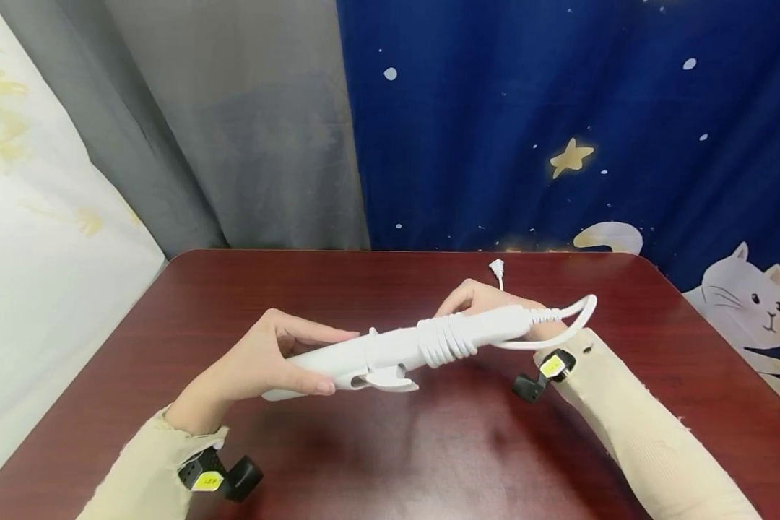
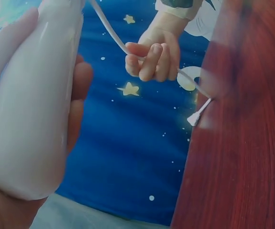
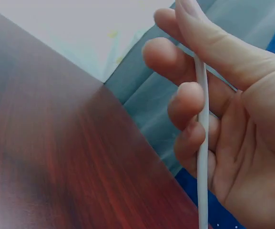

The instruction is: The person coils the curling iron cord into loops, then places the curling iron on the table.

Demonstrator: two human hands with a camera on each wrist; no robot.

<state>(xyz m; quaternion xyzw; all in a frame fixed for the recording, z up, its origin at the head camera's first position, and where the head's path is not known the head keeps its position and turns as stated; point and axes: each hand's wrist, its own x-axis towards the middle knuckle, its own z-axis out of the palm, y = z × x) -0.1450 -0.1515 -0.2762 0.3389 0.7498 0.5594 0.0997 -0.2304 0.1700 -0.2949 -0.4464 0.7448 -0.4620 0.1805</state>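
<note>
A white curling iron (image 1: 393, 348) is held up over the table, tilted with its cord end higher on the right. My left hand (image 1: 256, 365) grips its thick, rounded left end, thumb in front and fingers behind. A small lever (image 1: 392, 380) sticks out below the middle of the body. Several turns of the white cord (image 1: 447, 339) are wound round the handle. Behind the handle is my right hand (image 1: 484, 296), partly hidden in the head view; in the right wrist view its curled fingers hold the cord (image 3: 202, 167). The cord's plug (image 1: 497, 269) shows beyond that hand.
The dark red wooden table (image 1: 429, 462) reaches back to a grey curtain (image 1: 253, 144) and a blue curtain (image 1: 468, 144) with stars and a cat. White patterned cloth (image 1: 45, 253) hangs along the left side. A loop of cord (image 1: 588, 310) arches above the right wrist.
</note>
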